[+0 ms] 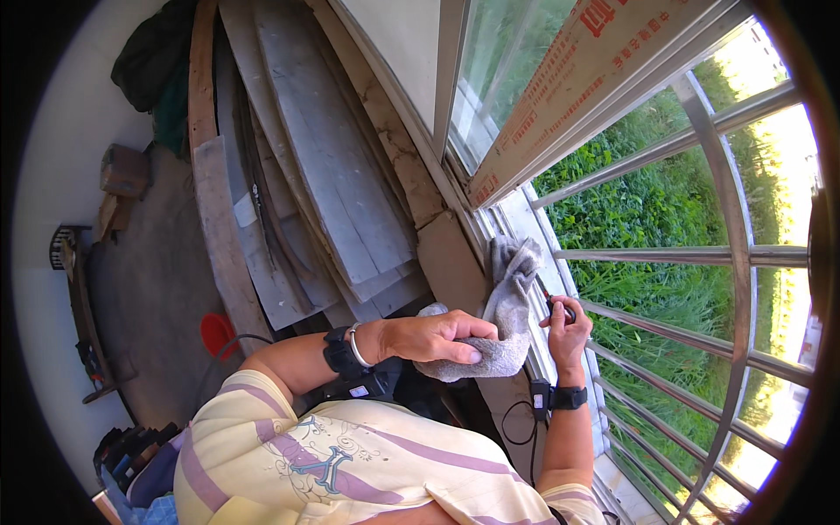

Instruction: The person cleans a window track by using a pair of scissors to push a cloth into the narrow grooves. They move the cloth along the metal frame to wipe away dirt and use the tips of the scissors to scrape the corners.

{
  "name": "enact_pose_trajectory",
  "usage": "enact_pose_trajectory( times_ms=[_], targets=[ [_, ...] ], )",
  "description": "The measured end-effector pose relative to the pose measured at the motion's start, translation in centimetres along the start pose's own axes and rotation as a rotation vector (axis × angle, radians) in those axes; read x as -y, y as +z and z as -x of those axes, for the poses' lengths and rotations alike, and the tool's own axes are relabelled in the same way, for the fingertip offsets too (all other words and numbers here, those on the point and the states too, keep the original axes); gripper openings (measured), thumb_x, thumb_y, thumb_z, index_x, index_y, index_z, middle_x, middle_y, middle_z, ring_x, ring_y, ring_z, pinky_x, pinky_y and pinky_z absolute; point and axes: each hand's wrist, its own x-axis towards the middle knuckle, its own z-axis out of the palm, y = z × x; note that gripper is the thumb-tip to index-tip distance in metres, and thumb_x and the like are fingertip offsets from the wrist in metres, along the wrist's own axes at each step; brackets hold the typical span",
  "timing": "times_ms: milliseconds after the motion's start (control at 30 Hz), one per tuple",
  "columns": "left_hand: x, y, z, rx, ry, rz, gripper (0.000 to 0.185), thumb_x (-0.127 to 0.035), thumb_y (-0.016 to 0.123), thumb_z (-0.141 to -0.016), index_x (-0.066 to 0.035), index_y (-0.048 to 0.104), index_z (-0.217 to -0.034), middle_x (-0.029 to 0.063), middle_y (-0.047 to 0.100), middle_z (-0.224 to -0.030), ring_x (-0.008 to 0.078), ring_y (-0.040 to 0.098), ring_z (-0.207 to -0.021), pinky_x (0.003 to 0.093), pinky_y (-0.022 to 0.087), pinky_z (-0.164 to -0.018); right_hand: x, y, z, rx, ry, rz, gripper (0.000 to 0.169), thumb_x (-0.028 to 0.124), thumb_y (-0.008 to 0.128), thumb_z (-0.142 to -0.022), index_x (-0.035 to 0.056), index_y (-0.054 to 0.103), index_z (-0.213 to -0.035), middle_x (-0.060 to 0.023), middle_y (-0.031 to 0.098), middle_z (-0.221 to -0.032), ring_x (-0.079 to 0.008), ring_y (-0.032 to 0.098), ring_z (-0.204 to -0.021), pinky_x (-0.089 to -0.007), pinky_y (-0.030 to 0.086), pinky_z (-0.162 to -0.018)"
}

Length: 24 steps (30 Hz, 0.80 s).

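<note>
My left hand (440, 338) grips a grey terry cloth (508, 328) between thumb and fingers. The bunched cloth hangs over the inner edge of the window sill, and its upper end lies on the sliding-window track (495, 220). To the right of the cloth, my right hand (569, 321) holds a small, thin tool (550, 300) with a black and reddish part, over the outer sill beside the metal bars. The tool's exact kind cannot be told. Both wrists wear black straps, and a bracelet is on the left one.
Window sashes (453, 85), one with a printed protective strip (564, 85), stand above the track. Stainless-steel bars (656, 256) guard the outer side, with greenery beyond. Long wooden boards (321, 144) lie stacked at left. A red container (218, 335) is on the floor, near a black cable.
</note>
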Motion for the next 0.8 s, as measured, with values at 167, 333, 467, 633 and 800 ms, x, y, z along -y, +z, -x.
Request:
enact_pose_trajectory(
  times_ms=[167,333,467,633,800],
  targets=[
    [0.3,-0.7,0.3,-0.014,0.059,0.007,0.028,-0.019,0.054,-0.090,0.002,0.054,-0.108,0.0033,0.056,-0.093,0.0103,0.049,-0.087,0.0247,0.039,-0.082,1.7,-4.6,-1.0,0.058,0.118,-0.042,0.012,0.004,0.054,-0.091,-0.0036,0.062,-0.093,-0.0065,0.062,-0.075,-0.0103,0.061,-0.053,-0.0196,0.044,-0.047],
    [1.0,-0.8,-0.1,-0.005,0.030,0.056,0.029,-0.020,0.054,-0.090,0.002,0.054,-0.109,0.0023,0.056,-0.095,0.0090,0.049,-0.089,0.0245,0.040,-0.082,2.2,-0.7,-2.3,0.151,0.038,-0.117,0.010,0.004,0.057,-0.090,-0.0044,0.062,-0.091,-0.0065,0.063,-0.074,-0.0122,0.062,-0.054,-0.0219,0.048,-0.049],
    [1.2,-0.9,-0.3,-0.009,0.028,0.056,0.030,-0.020,0.054,-0.090,0.003,0.054,-0.109,0.0016,0.056,-0.095,0.0082,0.048,-0.090,0.0236,0.040,-0.083,-0.8,4.5,-4.0,0.130,-0.197,0.224,0.007,-0.001,0.059,-0.084,0.0006,0.064,-0.088,-0.0125,0.066,-0.078,-0.0213,0.065,-0.063,-0.0289,0.050,-0.058],
    [1.1,-1.0,-0.5,-0.064,0.009,0.052,0.025,-0.018,0.054,-0.089,0.001,0.054,-0.105,-0.0009,0.053,-0.091,0.0067,0.045,-0.086,0.0226,0.038,-0.080,0.4,8.4,-7.9,0.036,-0.374,0.263,0.007,0.003,0.060,-0.083,0.0033,0.065,-0.088,-0.0163,0.066,-0.082,-0.0329,0.065,-0.074,-0.0352,0.051,-0.067],
    [1.0,-1.4,-0.1,-0.068,0.053,0.039,0.024,-0.017,0.054,-0.089,0.001,0.054,-0.104,-0.0008,0.052,-0.091,0.0068,0.045,-0.085,0.0228,0.038,-0.079,0.0,3.7,-5.6,0.157,-0.238,0.393,0.005,0.003,0.063,-0.081,0.0014,0.065,-0.084,-0.0177,0.066,-0.075,-0.0320,0.066,-0.067,-0.0351,0.052,-0.062]
  ],
)
